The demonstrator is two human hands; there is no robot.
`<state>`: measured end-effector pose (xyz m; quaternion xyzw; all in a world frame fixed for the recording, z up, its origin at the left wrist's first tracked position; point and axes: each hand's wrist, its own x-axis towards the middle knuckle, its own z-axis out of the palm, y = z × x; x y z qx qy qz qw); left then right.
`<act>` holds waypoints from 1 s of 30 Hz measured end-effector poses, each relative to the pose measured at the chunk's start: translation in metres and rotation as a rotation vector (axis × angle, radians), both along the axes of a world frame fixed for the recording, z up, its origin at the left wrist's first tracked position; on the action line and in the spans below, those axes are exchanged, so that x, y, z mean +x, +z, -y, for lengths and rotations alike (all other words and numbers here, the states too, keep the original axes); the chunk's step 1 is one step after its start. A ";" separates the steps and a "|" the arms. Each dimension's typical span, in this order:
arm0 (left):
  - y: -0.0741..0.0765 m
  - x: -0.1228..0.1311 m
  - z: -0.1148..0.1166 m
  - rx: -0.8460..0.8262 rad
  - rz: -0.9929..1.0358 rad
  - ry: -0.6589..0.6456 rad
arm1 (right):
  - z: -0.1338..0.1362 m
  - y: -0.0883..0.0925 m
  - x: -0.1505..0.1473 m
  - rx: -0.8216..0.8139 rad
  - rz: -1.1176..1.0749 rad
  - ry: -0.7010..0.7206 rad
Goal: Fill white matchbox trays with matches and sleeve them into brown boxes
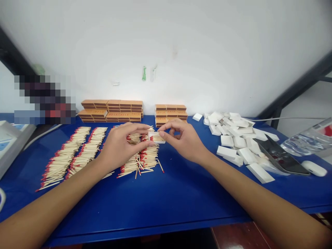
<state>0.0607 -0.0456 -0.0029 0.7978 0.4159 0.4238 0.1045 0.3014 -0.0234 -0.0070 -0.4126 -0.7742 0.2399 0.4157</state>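
Note:
A small white matchbox tray (157,141) with red-tipped matches inside is held between my two hands, above the table. My left hand (120,141) grips its left end between thumb and fingers. At the right end, my right hand (183,138) pinches the tray, thumb and forefinger at the matches in it. Rows of loose matches (85,148) lie to the left and beneath my left hand, which hides part of them. A few stray matches (160,166) lie askew just below the tray.
Filled-looking orange matchboxes (124,117) stand stacked along the wall, with another stack (171,112) to their right. A heap of white trays (233,131) lies at right, beside a phone (281,157), a white mouse (314,168) and clear plastic packaging (308,138). The blue table (155,204) ends at a front edge.

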 end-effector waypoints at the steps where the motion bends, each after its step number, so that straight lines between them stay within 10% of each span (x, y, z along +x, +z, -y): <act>1: 0.000 0.000 0.000 -0.005 0.004 0.007 | 0.000 0.000 0.001 0.016 0.021 0.003; 8: -0.002 0.000 -0.002 -0.038 0.031 0.095 | 0.009 0.007 0.003 0.151 0.059 0.036; 16: -0.002 -0.002 -0.005 -0.001 0.031 0.141 | 0.032 0.011 -0.008 -0.073 0.434 0.507; 30: -0.004 -0.003 -0.006 0.054 -0.009 0.113 | 0.031 0.012 -0.006 -0.126 0.523 0.520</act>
